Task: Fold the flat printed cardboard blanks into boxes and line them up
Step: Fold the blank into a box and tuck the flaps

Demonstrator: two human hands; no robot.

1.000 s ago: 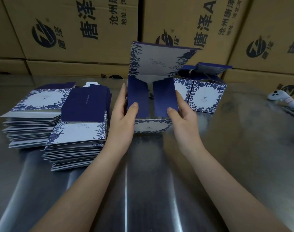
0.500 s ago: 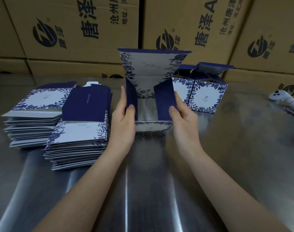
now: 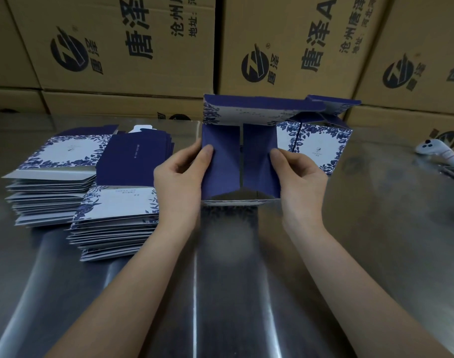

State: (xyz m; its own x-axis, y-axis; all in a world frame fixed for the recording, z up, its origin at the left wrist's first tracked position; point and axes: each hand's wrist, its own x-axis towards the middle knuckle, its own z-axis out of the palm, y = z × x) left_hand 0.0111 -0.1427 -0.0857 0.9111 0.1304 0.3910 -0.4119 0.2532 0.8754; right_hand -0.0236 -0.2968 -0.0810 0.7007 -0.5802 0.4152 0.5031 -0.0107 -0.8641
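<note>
At the far left I see a stack of flat blanks (image 3: 53,177), floral white face up, on the steel table (image 3: 375,228). Just to its right sits a second stack of blanks (image 3: 117,205); its top sheet shows a navy panel above a white floral one. Next is the left hand (image 3: 179,182), gripping the left wall of the half-folded box (image 3: 239,166), thumb pressed on the left navy flap (image 3: 220,174), fingers wrapped behind. The box is at the table's middle, between both hands, its floral lid panel (image 3: 246,113) raised at the back. I cannot tell whether its bottom edge rests on the steel. The right hand (image 3: 301,182) grips the right wall likewise, thumb on the right navy flap (image 3: 259,161). Just behind it two finished boxes (image 3: 321,147) stand side by side, lids ajar. A white controller (image 3: 439,152) lies far right. Brown printed cartons (image 3: 117,47) line the back.
</note>
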